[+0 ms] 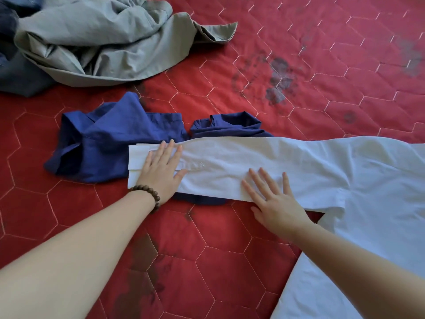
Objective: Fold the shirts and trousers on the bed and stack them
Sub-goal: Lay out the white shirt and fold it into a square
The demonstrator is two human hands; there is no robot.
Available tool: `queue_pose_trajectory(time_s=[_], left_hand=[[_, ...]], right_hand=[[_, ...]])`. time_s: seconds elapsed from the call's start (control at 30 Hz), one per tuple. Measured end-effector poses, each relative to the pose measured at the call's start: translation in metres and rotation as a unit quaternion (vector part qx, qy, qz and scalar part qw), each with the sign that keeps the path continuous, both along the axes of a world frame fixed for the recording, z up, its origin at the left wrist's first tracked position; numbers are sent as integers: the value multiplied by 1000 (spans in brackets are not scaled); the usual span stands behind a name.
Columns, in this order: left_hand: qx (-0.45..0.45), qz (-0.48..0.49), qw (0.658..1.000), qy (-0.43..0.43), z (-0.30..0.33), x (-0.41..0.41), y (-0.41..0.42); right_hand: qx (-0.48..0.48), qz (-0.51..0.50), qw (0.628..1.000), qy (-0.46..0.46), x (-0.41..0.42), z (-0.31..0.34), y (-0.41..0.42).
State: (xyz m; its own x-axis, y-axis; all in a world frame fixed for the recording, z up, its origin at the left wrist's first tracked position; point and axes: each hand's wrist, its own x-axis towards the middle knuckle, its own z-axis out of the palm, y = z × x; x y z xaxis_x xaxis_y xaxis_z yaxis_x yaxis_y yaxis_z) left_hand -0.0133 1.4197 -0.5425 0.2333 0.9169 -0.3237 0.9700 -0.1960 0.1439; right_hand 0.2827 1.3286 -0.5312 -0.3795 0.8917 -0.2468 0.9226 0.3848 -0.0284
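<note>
One white shirt (322, 171), one blue shirt (110, 143), perhaps two crumpled garments (92, 40).

White shirt (345, 171): spread flat on red quilted bed (299, 54), one sleeve stretched left, cuff overlapping blue shirt (103, 143). Blue shirt: crumpled, just left of white shirt, partly under the sleeve. Grey-green garment (96, 40): rumpled heap, well beyond blue shirt.
</note>
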Motion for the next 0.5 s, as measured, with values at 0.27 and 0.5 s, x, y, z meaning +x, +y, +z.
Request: queue_pose_trajectory(time_s=[0.27, 0.5], left_hand=[[90, 36, 991, 95, 11, -3, 12], [190, 116, 975, 21, 20, -20, 10]], right_hand=[[-4, 20, 994, 109, -1, -1, -3], [5, -401, 916, 7, 69, -9, -2]])
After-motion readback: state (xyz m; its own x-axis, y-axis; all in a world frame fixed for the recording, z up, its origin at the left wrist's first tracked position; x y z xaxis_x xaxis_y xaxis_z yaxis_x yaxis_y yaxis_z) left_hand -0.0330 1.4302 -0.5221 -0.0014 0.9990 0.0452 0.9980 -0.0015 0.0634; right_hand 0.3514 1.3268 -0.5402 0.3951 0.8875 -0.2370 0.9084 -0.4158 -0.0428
